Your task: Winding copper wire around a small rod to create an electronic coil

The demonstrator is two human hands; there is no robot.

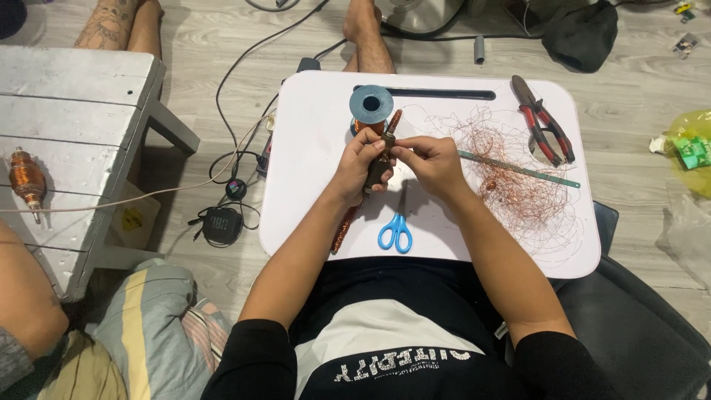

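My left hand (357,164) grips a small motor armature (380,164) with a copper-wound shaft, held upright over a white lap table (311,148). My right hand (431,161) pinches a thin copper wire at the armature's top, fingers closed on it. A blue spool of copper wire (371,105) stands just behind the hands. Blue-handled scissors (397,227) lie on the table below the hands. A long copper-wound rod (345,228) lies under my left wrist.
A tangle of loose copper wire (518,174) covers the table's right side, with a green saw blade (518,170) and red-handled pliers (544,126). A grey wooden bench (74,126) at left holds another wound armature (25,181). Cables, a small black meter (221,223) and another person's legs lie around.
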